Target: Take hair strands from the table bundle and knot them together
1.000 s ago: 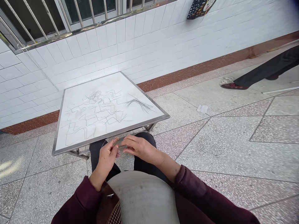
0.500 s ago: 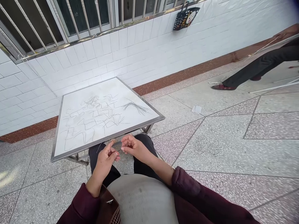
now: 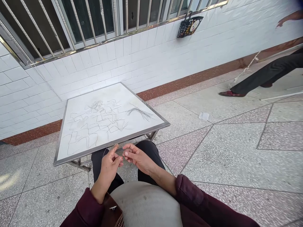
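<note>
Left hand (image 3: 109, 167) and right hand (image 3: 138, 158) pinch a thin dark strand (image 3: 119, 149); steel-rimmed white table (image 3: 111, 144) just beyond.

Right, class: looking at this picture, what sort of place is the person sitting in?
Probably a veranda or walkway along a building: a steel window grille above a white-tiled wall, with a speckled terrazzo floor underfoot.

A table (image 3: 142, 134) stands on the floor just before the person's lap, below a tiled wall (image 3: 90, 67) and a barred window (image 3: 94, 19). Loose strands (image 3: 99, 121) cover its left part, with a bundle (image 3: 139, 113) to their right. The left hand (image 3: 110, 170) and right hand (image 3: 138, 157) sit just beyond its near edge. A paper scrap (image 3: 204, 116) lies farther right.
</note>
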Demonstrator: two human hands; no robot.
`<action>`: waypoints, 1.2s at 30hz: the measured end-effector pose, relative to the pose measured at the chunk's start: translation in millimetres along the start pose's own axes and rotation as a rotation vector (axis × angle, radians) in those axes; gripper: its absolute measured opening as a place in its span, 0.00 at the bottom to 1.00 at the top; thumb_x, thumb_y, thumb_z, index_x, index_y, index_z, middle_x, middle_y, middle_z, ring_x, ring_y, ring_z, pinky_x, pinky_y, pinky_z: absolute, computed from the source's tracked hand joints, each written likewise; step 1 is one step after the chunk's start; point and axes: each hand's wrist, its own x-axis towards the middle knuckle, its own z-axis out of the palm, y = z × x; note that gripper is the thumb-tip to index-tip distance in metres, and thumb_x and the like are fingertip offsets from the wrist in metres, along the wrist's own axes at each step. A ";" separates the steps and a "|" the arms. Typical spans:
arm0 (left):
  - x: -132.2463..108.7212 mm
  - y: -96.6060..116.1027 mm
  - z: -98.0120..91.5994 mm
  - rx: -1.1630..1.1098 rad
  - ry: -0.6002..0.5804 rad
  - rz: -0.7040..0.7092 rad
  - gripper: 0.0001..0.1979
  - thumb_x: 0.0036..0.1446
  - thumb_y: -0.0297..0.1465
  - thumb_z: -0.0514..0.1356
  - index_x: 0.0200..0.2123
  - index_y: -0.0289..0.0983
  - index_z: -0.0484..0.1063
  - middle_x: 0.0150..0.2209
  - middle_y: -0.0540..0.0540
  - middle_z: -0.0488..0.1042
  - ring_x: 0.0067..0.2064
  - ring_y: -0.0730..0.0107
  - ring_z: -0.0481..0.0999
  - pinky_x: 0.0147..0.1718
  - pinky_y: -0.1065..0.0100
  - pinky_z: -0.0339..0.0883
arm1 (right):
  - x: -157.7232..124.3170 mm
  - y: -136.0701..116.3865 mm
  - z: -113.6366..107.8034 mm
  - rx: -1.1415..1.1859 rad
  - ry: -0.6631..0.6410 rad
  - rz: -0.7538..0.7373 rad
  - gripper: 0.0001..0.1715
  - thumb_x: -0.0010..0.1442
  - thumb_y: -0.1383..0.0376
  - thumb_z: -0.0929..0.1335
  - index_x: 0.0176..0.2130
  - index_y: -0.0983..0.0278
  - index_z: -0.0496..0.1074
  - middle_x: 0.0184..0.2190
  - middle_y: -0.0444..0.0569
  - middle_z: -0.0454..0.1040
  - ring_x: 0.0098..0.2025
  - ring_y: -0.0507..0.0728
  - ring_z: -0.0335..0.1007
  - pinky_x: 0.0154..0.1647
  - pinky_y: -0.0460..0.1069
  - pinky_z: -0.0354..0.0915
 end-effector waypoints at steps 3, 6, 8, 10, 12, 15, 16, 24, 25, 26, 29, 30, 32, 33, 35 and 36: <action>0.2 -2.5 1.7 0.086 0.004 0.042 0.34 0.56 0.32 0.60 0.65 0.37 0.58 0.26 0.56 0.67 0.27 0.73 0.73 0.33 0.67 0.73 | -0.2 4.7 1.9 -0.077 -0.047 0.005 0.19 0.50 0.56 0.76 0.37 0.65 0.74 0.29 0.41 0.71 0.27 0.47 0.63 0.30 0.45 0.60; -1.4 -3.5 1.3 0.166 0.003 0.092 0.35 0.57 0.29 0.58 0.67 0.40 0.53 0.28 0.56 0.68 0.27 0.74 0.73 0.33 0.67 0.72 | -0.7 5.5 2.6 -0.109 -0.055 0.003 0.18 0.52 0.54 0.75 0.36 0.65 0.75 0.27 0.41 0.70 0.26 0.48 0.61 0.29 0.46 0.59; -2.6 -3.5 0.8 0.215 0.000 0.108 0.36 0.57 0.27 0.57 0.67 0.41 0.52 0.28 0.56 0.68 0.27 0.74 0.73 0.34 0.68 0.71 | -0.9 3.5 1.6 -0.089 -0.029 -0.013 0.19 0.52 0.53 0.75 0.37 0.64 0.75 0.26 0.41 0.69 0.26 0.49 0.61 0.29 0.46 0.59; -3.5 -3.2 0.8 0.236 -0.006 0.093 0.36 0.56 0.25 0.57 0.67 0.41 0.53 0.27 0.55 0.69 0.28 0.74 0.73 0.34 0.68 0.71 | -0.8 1.4 -0.3 -0.076 0.009 -0.032 0.19 0.52 0.53 0.75 0.38 0.63 0.75 0.26 0.42 0.69 0.27 0.49 0.62 0.28 0.45 0.60; -3.9 -3.1 1.4 0.212 -0.015 0.064 0.34 0.55 0.25 0.57 0.66 0.40 0.56 0.27 0.55 0.70 0.28 0.74 0.74 0.33 0.69 0.71 | -0.4 1.1 -2.7 -0.076 0.036 -0.034 0.19 0.52 0.53 0.75 0.37 0.63 0.74 0.27 0.42 0.69 0.26 0.49 0.62 0.27 0.45 0.60; -3.9 -3.9 2.5 0.133 -0.009 0.029 0.32 0.54 0.26 0.57 0.64 0.38 0.60 0.27 0.54 0.71 0.26 0.74 0.74 0.30 0.69 0.72 | 0.7 4.6 -6.7 -0.102 0.042 -0.008 0.19 0.52 0.53 0.74 0.36 0.64 0.74 0.28 0.44 0.71 0.26 0.49 0.65 0.27 0.45 0.62; -3.8 -4.4 2.7 0.115 0.003 0.020 0.31 0.54 0.27 0.57 0.63 0.38 0.61 0.27 0.54 0.71 0.26 0.74 0.74 0.29 0.69 0.72 | 1.2 5.9 -8.2 -0.133 0.050 -0.014 0.20 0.53 0.52 0.74 0.37 0.64 0.73 0.29 0.45 0.72 0.27 0.50 0.66 0.27 0.46 0.63; -8.9 -4.5 0.4 0.397 0.034 0.094 0.20 0.55 0.25 0.56 0.52 0.39 0.74 0.25 0.53 0.72 0.26 0.71 0.74 0.32 0.67 0.70 | 5.7 -6.6 -8.7 -0.870 0.098 -0.444 0.14 0.59 0.55 0.68 0.41 0.60 0.74 0.37 0.50 0.77 0.40 0.58 0.72 0.44 0.55 0.69; -10.1 -4.0 0.3 0.493 0.025 0.133 0.19 0.55 0.24 0.56 0.50 0.38 0.75 0.25 0.52 0.72 0.27 0.69 0.75 0.34 0.66 0.69 | 6.3 -9.2 -5.8 -0.921 0.085 -0.469 0.13 0.60 0.56 0.68 0.42 0.60 0.74 0.37 0.49 0.77 0.40 0.58 0.72 0.44 0.55 0.69; -11.1 -3.8 0.2 0.584 0.015 0.174 0.19 0.55 0.23 0.56 0.49 0.38 0.75 0.25 0.51 0.73 0.29 0.66 0.75 0.36 0.64 0.69 | 6.9 -11.3 -2.7 -0.950 0.084 -0.483 0.13 0.60 0.57 0.68 0.42 0.60 0.74 0.36 0.49 0.77 0.40 0.58 0.73 0.44 0.55 0.69; -13.1 -7.1 0.0 0.771 0.002 0.269 0.20 0.56 0.22 0.55 0.52 0.37 0.73 0.31 0.46 0.77 0.36 0.62 0.76 0.39 0.63 0.68 | 8.6 -15.3 5.8 -0.958 0.086 -0.451 0.11 0.60 0.58 0.67 0.41 0.60 0.74 0.35 0.48 0.77 0.37 0.57 0.74 0.39 0.53 0.70; -13.4 -9.3 -0.1 0.808 0.001 0.289 0.21 0.56 0.22 0.55 0.53 0.37 0.72 0.34 0.45 0.78 0.37 0.62 0.76 0.39 0.63 0.68 | 9.0 -16.0 7.8 -0.948 0.077 -0.419 0.10 0.61 0.58 0.67 0.39 0.60 0.74 0.34 0.47 0.77 0.34 0.56 0.74 0.37 0.52 0.70; -13.5 -14.2 -0.3 0.874 0.004 0.318 0.21 0.57 0.22 0.54 0.54 0.37 0.70 0.38 0.43 0.78 0.39 0.61 0.76 0.39 0.64 0.68 | 9.3 -16.6 10.5 -0.924 0.059 -0.342 0.10 0.62 0.58 0.66 0.37 0.60 0.73 0.29 0.45 0.76 0.29 0.54 0.72 0.31 0.50 0.69; -13.5 -16.3 -0.4 0.908 0.005 0.327 0.21 0.58 0.22 0.53 0.54 0.37 0.70 0.39 0.43 0.78 0.39 0.61 0.76 0.39 0.63 0.69 | 9.2 -16.5 11.2 -0.909 0.051 -0.303 0.10 0.62 0.58 0.65 0.36 0.60 0.73 0.27 0.44 0.75 0.27 0.54 0.71 0.28 0.49 0.69; -13.2 -19.3 -0.4 0.970 0.002 0.331 0.22 0.59 0.22 0.52 0.55 0.36 0.69 0.40 0.41 0.77 0.40 0.61 0.76 0.39 0.63 0.69 | 8.7 -15.9 11.7 -0.867 0.035 -0.253 0.09 0.61 0.59 0.65 0.36 0.60 0.73 0.25 0.43 0.73 0.25 0.53 0.69 0.24 0.48 0.68; -13.0 -20.1 -0.4 0.994 -0.003 0.327 0.21 0.59 0.21 0.51 0.55 0.36 0.69 0.40 0.41 0.77 0.40 0.61 0.76 0.38 0.63 0.69 | 8.4 -15.5 11.6 -0.848 0.027 -0.247 0.09 0.61 0.59 0.65 0.36 0.60 0.73 0.25 0.43 0.72 0.25 0.53 0.69 0.23 0.47 0.68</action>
